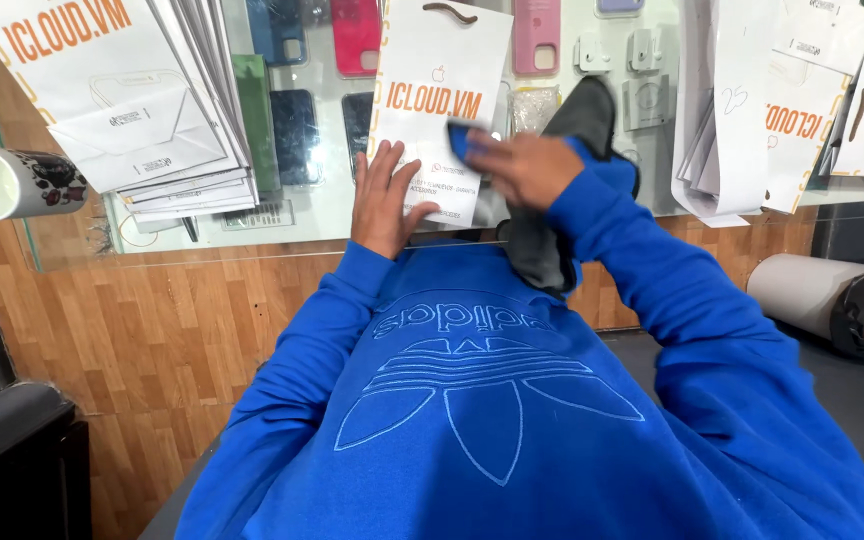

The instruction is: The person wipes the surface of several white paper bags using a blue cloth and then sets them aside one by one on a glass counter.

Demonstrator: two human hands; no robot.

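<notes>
fingers of the left hand (384, 200) lie spread on a white card (439, 100); right hand (522, 165) grips a dark cloth (542, 250).

Paper stacks (182, 110) left, sheets (732, 110) right; perhaps clear glass (322, 215) between.

— Where's the one camera sitting?
— On the person's head, tilted steeply down over the blue sweatshirt (472, 400), facing the glass counter (322, 215) on the far side.
— How close?
— Very near: the chest fills the near half, both hands just beyond it.
— Edges?
— Wooden counter front (152, 330) at left, a paper roll (802, 290) at right.
</notes>
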